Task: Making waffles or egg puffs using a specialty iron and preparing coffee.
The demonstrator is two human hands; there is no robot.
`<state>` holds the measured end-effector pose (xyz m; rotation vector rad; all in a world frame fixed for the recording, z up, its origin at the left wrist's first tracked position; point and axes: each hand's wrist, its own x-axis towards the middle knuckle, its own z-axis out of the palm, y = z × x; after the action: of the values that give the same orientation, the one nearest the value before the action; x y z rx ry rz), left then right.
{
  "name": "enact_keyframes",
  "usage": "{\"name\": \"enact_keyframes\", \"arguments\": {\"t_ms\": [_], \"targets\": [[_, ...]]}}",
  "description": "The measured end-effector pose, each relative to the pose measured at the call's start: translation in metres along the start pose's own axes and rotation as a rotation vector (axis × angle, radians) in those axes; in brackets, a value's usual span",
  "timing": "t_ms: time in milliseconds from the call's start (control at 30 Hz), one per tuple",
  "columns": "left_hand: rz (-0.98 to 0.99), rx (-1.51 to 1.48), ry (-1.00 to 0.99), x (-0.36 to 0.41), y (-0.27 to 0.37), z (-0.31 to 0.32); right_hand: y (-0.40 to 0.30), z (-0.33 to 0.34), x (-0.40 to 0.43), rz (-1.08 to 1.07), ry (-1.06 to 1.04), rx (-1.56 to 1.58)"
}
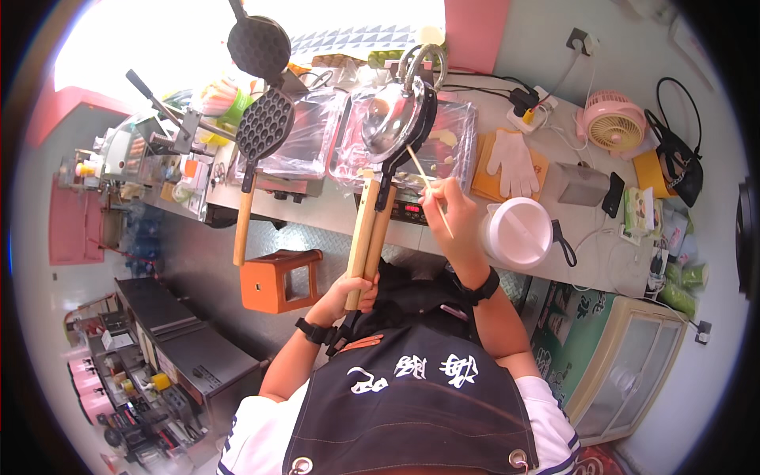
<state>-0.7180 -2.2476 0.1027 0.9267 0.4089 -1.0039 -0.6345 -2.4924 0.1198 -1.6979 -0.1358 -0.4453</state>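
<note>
My left hand [344, 294] grips the two wooden handles [362, 246] of a round metal waffle iron [389, 122], holding them close together. The iron is tilted over a plastic-covered tray [466, 142], its shiny rounded shell facing left. In my right hand [454, 217] is a thin wooden stick [428, 178], its tip at the lower right edge of the iron. Whatever is inside the iron is hidden. To the left, a second waffle iron [265, 124] lies unfolded, round hollows showing on its plate and a single wooden handle [243, 228] pointing towards me.
Right of the tray lie a white glove [506, 163] on brown paper bags [484, 166], a lidded white tub [518, 233], a phone [613, 195] and a pink fan [613, 122]. An orange stool [279, 282] stands below the counter edge. Cables run along the back wall.
</note>
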Motion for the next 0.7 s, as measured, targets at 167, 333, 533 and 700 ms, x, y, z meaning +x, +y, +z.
{"name": "enact_keyframes", "arguments": {"t_ms": [167,333,533,700], "targets": [[-0.017,0.006,-0.013,-0.001,0.002,0.0,0.001,-0.005,0.007,-0.034,-0.165,-0.134],[-0.017,-0.011,-0.004,0.001,0.001,-0.004,-0.006,-0.03,0.034,0.057,0.123,0.163],[-0.02,-0.006,-0.008,-0.001,0.003,-0.003,0.006,-0.016,0.025,0.144,-0.071,0.201],[-0.037,-0.051,-0.068,0.0,0.004,-0.011,0.0,-0.034,0.07,0.075,0.179,0.3]]}}
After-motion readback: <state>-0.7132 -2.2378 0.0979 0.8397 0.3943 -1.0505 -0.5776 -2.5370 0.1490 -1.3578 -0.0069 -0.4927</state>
